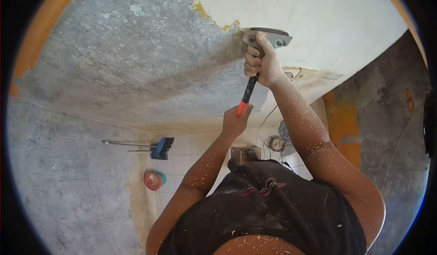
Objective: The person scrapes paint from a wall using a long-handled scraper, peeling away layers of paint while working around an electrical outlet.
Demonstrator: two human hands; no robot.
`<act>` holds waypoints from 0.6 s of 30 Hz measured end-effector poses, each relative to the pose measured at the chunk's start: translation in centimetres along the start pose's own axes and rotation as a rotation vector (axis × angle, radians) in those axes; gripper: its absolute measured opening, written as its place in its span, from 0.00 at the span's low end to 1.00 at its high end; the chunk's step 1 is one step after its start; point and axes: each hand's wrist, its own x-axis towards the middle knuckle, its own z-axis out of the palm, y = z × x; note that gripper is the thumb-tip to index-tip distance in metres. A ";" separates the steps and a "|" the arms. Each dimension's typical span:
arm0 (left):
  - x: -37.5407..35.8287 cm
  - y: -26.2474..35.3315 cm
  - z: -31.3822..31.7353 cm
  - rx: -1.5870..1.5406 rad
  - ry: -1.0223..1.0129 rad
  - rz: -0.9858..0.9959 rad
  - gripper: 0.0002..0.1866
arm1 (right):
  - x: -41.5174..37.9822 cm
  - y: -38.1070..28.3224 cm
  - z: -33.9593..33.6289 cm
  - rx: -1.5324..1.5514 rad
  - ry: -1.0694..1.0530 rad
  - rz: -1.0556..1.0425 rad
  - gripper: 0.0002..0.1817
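Note:
A scraper (pixel 273 35) with a wide head and a long black handle ending in orange is pressed against the wall, at the border between the white coating (pixel 318 9) and the bare grey surface (pixel 150 41). My right hand (pixel 261 64) is wrapped round the handle just below the head, thumb up along it. Lower down, my left hand (pixel 236 121) grips the orange end of the handle. Yellow patches show along the ragged edge of the coating. Pale flakes cover both forearms and the dark shirt.
On the tiled floor below stand a red bucket (pixel 153 181), a blue dustpan (pixel 160 149) with a long handle and a block-like stand (pixel 245 155). A round device with cables (pixel 276 143) lies to the right. A socket box (pixel 298 73) sits on the wall beside my right wrist.

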 end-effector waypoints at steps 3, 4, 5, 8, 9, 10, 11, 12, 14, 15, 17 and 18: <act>-1.5 -1.3 -0.3 -0.087 -0.125 -0.049 0.22 | -1.2 1.3 -0.4 0.026 0.099 0.010 0.25; -2.5 -1.5 -0.4 -0.104 -0.138 -0.093 0.21 | -1.9 1.9 -0.5 0.043 0.156 -0.016 0.20; -3.3 -1.5 -0.5 -0.122 -0.149 -0.135 0.19 | -2.6 2.5 -0.4 0.043 0.160 -0.024 0.20; -5.0 -0.4 -1.5 0.002 -0.069 0.028 0.16 | -3.4 3.4 -1.0 -0.375 0.278 -0.260 0.07; -4.9 -0.5 -1.6 0.006 -0.070 0.035 0.16 | -3.9 3.0 0.1 -0.373 0.277 -0.267 0.07; -4.8 -0.8 -1.7 -0.066 -0.030 0.095 0.16 | -4.8 2.4 2.1 -0.525 0.358 -0.326 0.08; -4.7 -1.1 -2.0 -0.136 0.004 0.156 0.15 | -5.5 1.9 3.6 -0.676 0.444 -0.385 0.09; -4.7 -1.4 -2.5 -0.128 -0.010 0.163 0.15 | -5.6 1.7 4.1 -0.636 0.402 -0.323 0.11; -4.3 -1.9 -3.6 -0.438 -0.221 -0.012 0.15 | -5.1 2.5 3.6 -0.456 0.199 -0.275 0.13; -4.4 -2.5 -3.9 -0.437 -0.233 0.004 0.15 | -4.4 3.6 2.7 -0.398 0.100 -0.268 0.14; -5.0 -4.3 -4.6 -0.493 -0.344 -0.179 0.15 | -4.4 5.5 2.3 -0.145 0.085 -0.190 0.16; -5.5 -5.0 -4.7 -0.490 -0.349 -0.165 0.15 | -4.3 6.5 1.8 -0.105 0.101 -0.153 0.17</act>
